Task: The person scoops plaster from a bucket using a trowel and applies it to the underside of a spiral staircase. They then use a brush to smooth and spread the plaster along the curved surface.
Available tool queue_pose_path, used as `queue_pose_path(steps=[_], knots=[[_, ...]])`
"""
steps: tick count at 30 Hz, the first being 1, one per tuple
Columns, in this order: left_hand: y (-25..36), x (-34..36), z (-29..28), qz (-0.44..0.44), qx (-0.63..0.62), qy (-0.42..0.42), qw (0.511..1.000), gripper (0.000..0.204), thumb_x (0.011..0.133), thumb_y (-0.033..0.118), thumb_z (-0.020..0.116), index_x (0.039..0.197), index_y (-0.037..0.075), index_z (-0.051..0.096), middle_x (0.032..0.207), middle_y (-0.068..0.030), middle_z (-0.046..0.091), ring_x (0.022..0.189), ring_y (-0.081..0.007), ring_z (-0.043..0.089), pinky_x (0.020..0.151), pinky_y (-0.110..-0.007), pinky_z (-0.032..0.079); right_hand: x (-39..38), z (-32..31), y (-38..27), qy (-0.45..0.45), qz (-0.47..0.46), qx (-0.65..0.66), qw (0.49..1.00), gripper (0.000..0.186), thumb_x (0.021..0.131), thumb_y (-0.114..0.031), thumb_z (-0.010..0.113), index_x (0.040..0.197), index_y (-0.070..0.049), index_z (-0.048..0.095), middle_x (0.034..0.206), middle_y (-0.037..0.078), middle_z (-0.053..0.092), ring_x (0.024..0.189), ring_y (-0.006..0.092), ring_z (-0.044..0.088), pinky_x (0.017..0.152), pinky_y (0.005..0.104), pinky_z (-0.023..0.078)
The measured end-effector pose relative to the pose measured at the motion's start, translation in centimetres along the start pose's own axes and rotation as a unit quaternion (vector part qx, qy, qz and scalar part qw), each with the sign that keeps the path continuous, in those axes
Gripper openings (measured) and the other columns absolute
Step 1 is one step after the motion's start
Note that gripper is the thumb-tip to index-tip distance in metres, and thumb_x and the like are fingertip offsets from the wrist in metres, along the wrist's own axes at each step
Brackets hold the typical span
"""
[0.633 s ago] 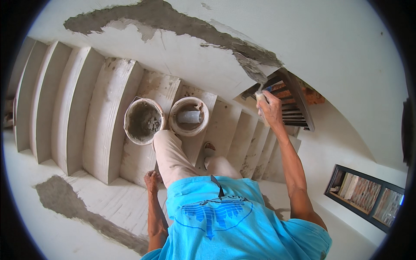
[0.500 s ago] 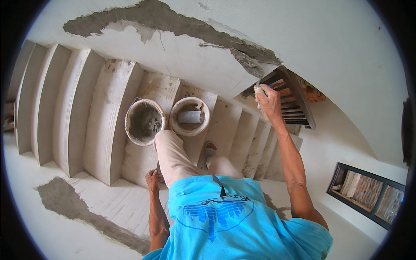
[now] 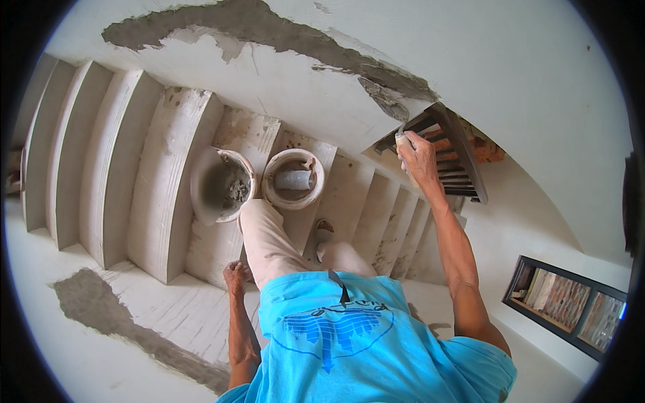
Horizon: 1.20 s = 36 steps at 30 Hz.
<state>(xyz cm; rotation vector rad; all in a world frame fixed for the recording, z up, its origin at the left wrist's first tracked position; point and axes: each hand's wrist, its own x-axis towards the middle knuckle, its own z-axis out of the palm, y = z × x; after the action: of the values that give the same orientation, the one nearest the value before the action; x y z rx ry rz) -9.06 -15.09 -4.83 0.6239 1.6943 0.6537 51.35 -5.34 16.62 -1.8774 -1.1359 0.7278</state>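
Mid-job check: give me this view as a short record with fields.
right hand: grips a pale-handled, grey-smeared trowel near the white wall
left hand: beside the beige trouser leg, anything held unclear
containers: round pale-rimmed bucket of grey paste, partly blurred; second round pale-rimmed bucket holding a whitish cylinder
wall finish: rough grey band
footing: pale steps under both buckets

Turquoise T-shirt (image 3: 356,329), perhaps beige trousers (image 3: 269,245)

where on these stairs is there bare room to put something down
The broad tread left of the mortar bucket looks bare, as does the stained step right of the second bucket. It's crowded where both buckets and the knee bunch together.
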Motion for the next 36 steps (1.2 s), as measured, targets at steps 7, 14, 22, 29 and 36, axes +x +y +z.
queue_pose_path(steps=[7,14,22,29,36], knots=[[1.4,-0.3,0.3,-0.004,-0.005,0.021,1.000,0.034,0.094,0.016,0.063,0.116,-0.008,0.056,0.081,-0.0102,0.062,0.061,-0.0166,0.060,0.053,-0.030,0.054,-1.7,-0.3,1.3,0.069,-0.022,-0.090,0.993,0.025,0.079,-0.018,0.064,0.090,0.004,0.060,0.067,0.019,0.059,0.055,0.0316,0.053,0.056,0.0399,0.047],[-0.5,-0.8,-0.4,-0.018,-0.023,0.023,0.999,0.033,0.093,0.016,0.063,0.115,-0.008,0.055,0.084,-0.0105,0.062,0.063,-0.0163,0.061,0.055,-0.030,0.054,-1.9,1.3,-0.5,0.082,-0.123,-0.218,0.965,0.035,0.079,-0.018,0.068,0.107,0.004,0.065,0.083,0.027,0.067,0.079,0.0433,0.067,0.069,0.0465,0.052],[-1.1,-0.9,0.3,0.005,-0.018,0.005,1.000,0.034,0.093,0.017,0.063,0.116,-0.007,0.055,0.084,-0.0105,0.062,0.065,-0.0163,0.062,0.057,-0.031,0.056,-1.7,0.2,-1.4,0.141,-0.130,-0.252,0.949,0.037,0.080,-0.014,0.065,0.112,0.004,0.065,0.095,0.026,0.070,0.086,0.0425,0.068,0.076,0.0461,0.054],[-1.4,-1.7,0.6,-0.042,0.018,0.022,0.999,0.033,0.095,0.016,0.061,0.118,-0.006,0.055,0.083,-0.0103,0.062,0.062,-0.0151,0.060,0.055,-0.029,0.054,-3.3,0.2,-2.5,0.097,-0.108,-0.262,0.954,0.034,0.081,-0.013,0.064,0.110,0.004,0.065,0.094,0.025,0.070,0.085,0.0423,0.068,0.074,0.0469,0.054],[-2.1,-0.4,0.6,-0.010,-0.006,0.003,1.000,0.034,0.094,0.019,0.062,0.117,-0.007,0.055,0.082,-0.0096,0.062,0.062,-0.0141,0.059,0.053,-0.028,0.052,-1.3,0.0,-3.8,0.094,-0.103,-0.267,0.954,0.034,0.081,-0.013,0.065,0.110,0.004,0.065,0.090,0.028,0.068,0.083,0.0425,0.068,0.072,0.0456,0.054]])
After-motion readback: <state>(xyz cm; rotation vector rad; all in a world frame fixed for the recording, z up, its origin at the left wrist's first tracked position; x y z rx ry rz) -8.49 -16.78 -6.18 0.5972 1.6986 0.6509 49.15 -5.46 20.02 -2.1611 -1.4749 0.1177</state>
